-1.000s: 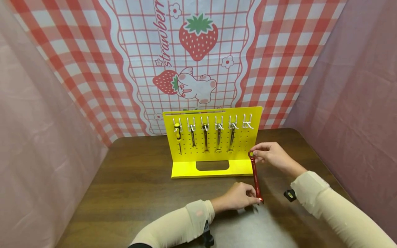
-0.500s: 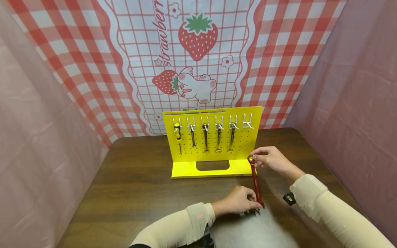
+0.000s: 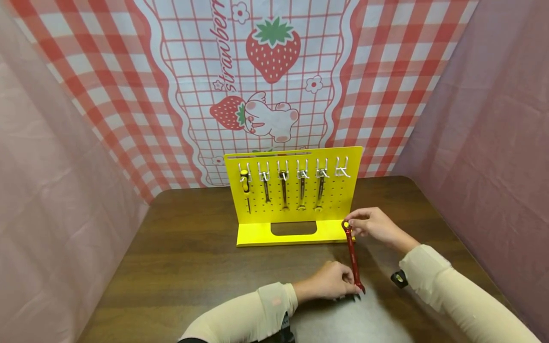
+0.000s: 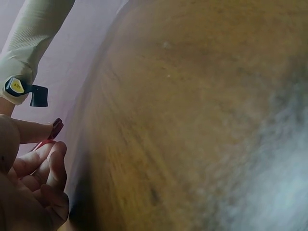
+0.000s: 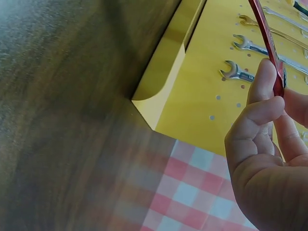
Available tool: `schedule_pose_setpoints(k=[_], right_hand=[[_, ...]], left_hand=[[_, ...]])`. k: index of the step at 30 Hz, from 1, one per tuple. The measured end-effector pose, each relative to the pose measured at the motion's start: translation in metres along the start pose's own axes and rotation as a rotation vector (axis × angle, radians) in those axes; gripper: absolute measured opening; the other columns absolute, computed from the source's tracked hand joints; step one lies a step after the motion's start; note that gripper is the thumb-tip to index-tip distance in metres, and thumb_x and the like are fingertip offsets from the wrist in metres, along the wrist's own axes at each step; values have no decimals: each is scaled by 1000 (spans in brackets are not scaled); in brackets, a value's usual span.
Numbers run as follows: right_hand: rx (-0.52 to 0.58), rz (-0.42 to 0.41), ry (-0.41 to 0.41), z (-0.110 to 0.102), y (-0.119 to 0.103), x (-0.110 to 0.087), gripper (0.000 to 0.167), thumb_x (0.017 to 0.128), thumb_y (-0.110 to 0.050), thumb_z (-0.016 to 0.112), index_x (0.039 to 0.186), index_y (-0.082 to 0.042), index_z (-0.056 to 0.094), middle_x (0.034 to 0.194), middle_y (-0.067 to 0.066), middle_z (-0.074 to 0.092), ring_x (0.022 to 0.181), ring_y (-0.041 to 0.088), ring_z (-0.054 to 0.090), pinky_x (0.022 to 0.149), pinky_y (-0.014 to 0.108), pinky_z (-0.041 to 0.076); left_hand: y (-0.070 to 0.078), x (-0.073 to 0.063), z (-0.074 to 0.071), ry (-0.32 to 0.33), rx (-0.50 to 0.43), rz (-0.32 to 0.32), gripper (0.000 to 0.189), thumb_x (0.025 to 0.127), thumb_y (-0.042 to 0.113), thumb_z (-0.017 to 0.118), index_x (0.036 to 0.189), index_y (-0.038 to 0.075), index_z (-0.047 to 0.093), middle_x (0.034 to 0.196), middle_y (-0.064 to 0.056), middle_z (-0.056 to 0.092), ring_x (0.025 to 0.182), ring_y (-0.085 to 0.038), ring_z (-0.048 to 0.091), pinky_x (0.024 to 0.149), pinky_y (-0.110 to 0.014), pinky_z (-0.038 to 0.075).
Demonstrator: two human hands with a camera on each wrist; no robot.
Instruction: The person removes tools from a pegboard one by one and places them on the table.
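Observation:
A red combination wrench [image 3: 352,255] slants between both hands, in front of the yellow pegboard's right end. My right hand [image 3: 377,226] pinches its ring end at the top; in the right wrist view the thumb and fingertips of the right hand [image 5: 269,130] close on the red shank. The open end, lower and nearer me, is pinched by my left hand [image 3: 332,282]. Seen from the left wrist, the left hand [image 4: 36,173] has thumb and forefinger on the red wrench end [image 4: 57,127]. Behind stands the yellow pegboard [image 3: 339,200] with a row of metal hooks.
A yellow-and-black screwdriver [image 3: 245,183] hangs on the leftmost hook. Several wrenches [image 3: 321,188] hang to its right, and the rightmost hook [image 3: 341,169] holds nothing. The brown wooden table [image 3: 193,267] has pink cloth [image 3: 480,143] at its sides and a checked cloth [image 3: 386,85] behind.
Both hands have moved slightly toward me and down with the red wrench between them. Their grips on its two ends look the same, and the hung tools have not moved.

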State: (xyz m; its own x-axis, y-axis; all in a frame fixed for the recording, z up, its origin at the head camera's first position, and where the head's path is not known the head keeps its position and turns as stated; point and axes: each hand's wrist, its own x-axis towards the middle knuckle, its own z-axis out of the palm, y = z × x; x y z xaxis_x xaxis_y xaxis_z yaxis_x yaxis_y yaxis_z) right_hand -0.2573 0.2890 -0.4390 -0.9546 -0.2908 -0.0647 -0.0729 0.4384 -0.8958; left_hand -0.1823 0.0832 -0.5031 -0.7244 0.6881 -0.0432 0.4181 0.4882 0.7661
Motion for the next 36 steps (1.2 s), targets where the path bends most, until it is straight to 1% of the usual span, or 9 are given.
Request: schedule_pose_setpoints(k=[9,20,23,24,26,28,31,32,36], right_hand=[[42,14,-9,4,7,0,25,99,-9,63,115,9,68,93,15,73,75,37,70,59,33,55],[44,37,-23,8,12,-1,24,98,-8,65,113,10,67,94,16,72,78,38,72,60,34,55],[36,43,-32,9,13,-1,24,98,-9,64,113,10,68,95,15,72,79,38,72,60,35,56],[35,51,-30,9,14,-1,24,98,-9,64,113,9,68,96,15,73,79,38,72,61,35,56],[39,66,-23,10,15,-1,23,98,-10,64,112,8,69,97,13,73,81,39,72,62,36,57],[43,76,-19,10,16,-2,24,98,-11,64,113,7,69,98,13,73,81,38,72,63,36,57],[65,90,-16,9,18,-3,25,98,-11,64,114,8,68,97,13,73,77,32,72,62,34,56],[71,92,-18,9,18,-4,26,99,-11,63,114,9,68,97,12,72,76,29,71,61,33,55],[110,119,-34,10,22,-5,27,99,-9,62,116,12,65,93,12,72,72,23,70,58,30,53]], left_hand=[[0,-2,3,1,144,10,23,86,29,81,70,19,69,57,20,52,54,4,46,51,-12,39],[2,-5,5,12,263,-18,25,83,34,83,67,22,68,56,22,52,54,3,48,50,-13,37],[2,-5,6,5,264,-35,25,83,35,83,67,23,68,57,22,52,55,3,48,51,-13,37],[2,-6,6,3,242,-42,25,83,34,83,67,23,67,57,21,52,55,2,48,51,-13,37],[2,-7,6,-9,137,-77,26,84,30,83,67,20,67,54,17,53,51,1,49,49,-15,38],[2,-8,7,-13,0,-124,26,84,24,83,66,17,65,52,13,53,47,-1,49,46,-16,38],[4,-13,9,-12,-225,-212,25,85,14,82,66,13,65,51,6,55,40,-4,49,40,-18,37],[5,-15,10,-6,-281,-239,24,85,12,81,67,12,65,52,6,56,39,-5,49,39,-19,36],[10,-22,13,10,-426,-302,22,86,8,79,67,10,68,55,2,60,37,-5,48,35,-19,34]])
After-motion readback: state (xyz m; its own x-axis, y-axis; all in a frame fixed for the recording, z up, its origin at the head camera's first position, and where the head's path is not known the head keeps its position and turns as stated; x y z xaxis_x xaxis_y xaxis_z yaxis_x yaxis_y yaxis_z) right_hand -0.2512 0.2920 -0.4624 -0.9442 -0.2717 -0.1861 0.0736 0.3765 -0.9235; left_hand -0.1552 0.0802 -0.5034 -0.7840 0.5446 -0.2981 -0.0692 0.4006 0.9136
